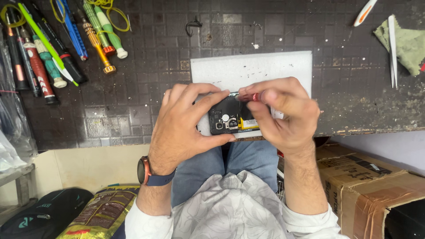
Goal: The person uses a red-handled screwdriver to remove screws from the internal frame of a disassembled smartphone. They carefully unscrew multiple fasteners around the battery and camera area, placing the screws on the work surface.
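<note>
An opened black phone [230,118] lies back side up on a white foam pad [252,68] at the near edge of the dark workbench [146,106]; its inner board and a yellow-edged battery show. My left hand [183,121] grips the phone's left end between thumb and fingers. My right hand [281,113] pinches a small red-handled tool [248,96] whose tip sits at the phone's upper edge. A watch is on my left wrist.
Several screwdrivers and pens [53,40] lie at the bench's far left. White tweezers [392,48] and a green cloth [405,44] are at the far right. A cardboard box [367,186] stands on the floor to the right, bags [79,212] to the left.
</note>
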